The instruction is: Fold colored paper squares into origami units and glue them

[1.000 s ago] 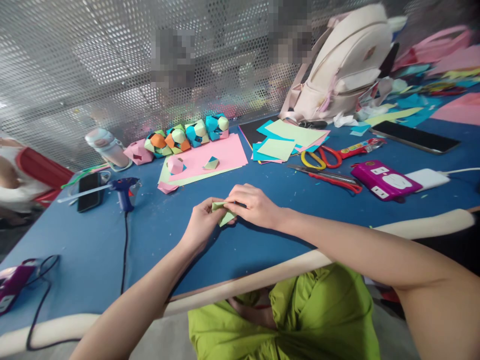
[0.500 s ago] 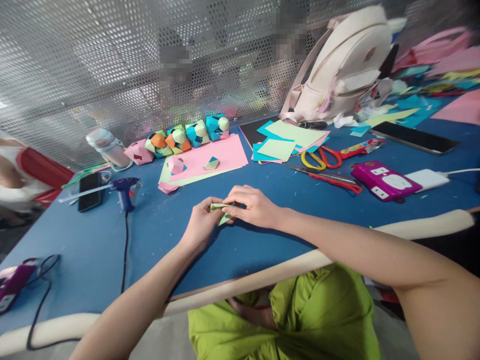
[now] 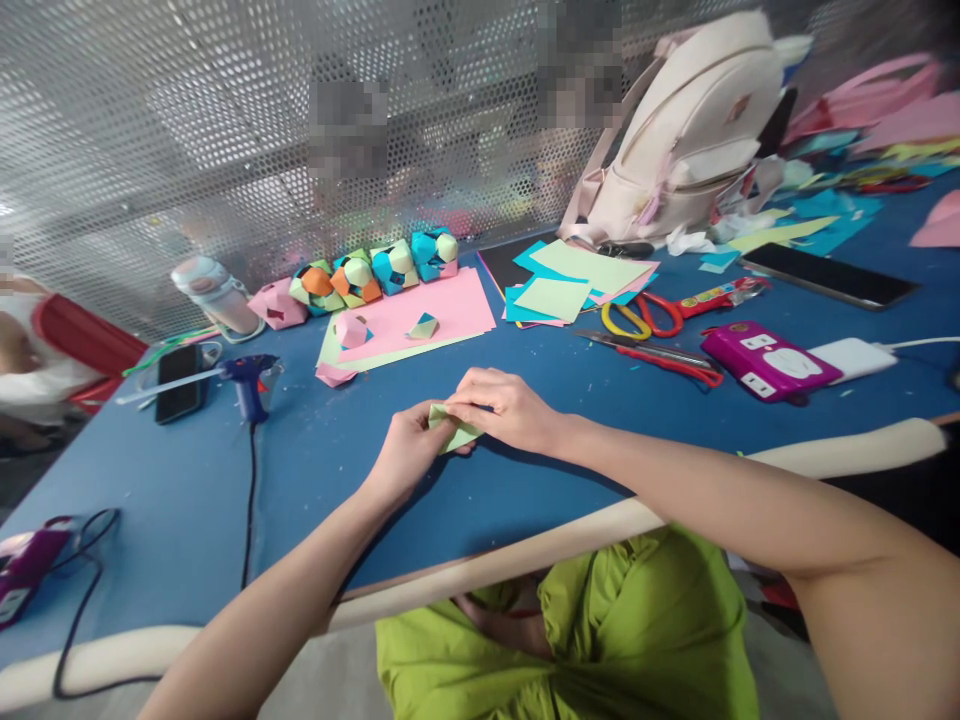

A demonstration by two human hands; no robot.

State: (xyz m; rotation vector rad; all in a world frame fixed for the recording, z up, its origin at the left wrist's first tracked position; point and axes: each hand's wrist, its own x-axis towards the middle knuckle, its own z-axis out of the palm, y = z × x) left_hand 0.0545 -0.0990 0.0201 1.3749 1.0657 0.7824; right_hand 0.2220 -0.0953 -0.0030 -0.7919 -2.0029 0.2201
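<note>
Between my hands is a small piece of light green paper (image 3: 459, 437), folded, held just above the blue table. My left hand (image 3: 409, 450) pinches its left side with the thumb on top. My right hand (image 3: 510, 410) has its fingers closed over the paper's upper right edge, hiding part of it. Beyond them, a small pink folded paper shape (image 3: 351, 330) and a green and blue folded piece (image 3: 424, 327) rest on a pink sheet (image 3: 457, 305). Several multicoloured folded paper balls (image 3: 356, 278) stand in a row behind.
To the left lie a blue glue gun (image 3: 251, 385) with its cord, a phone (image 3: 180, 383) and a bottle (image 3: 217, 295). On the right are paper sheets (image 3: 555, 298), scissors (image 3: 667, 362), a purple power strip (image 3: 772, 362), a black phone (image 3: 832, 277) and a backpack (image 3: 686, 140). A perforated metal screen (image 3: 450, 150) stands behind.
The green paper has turned in my fingers and shows a wider flat face. Both hands have shifted slightly, and my right fingers now lie along its upper edge.
</note>
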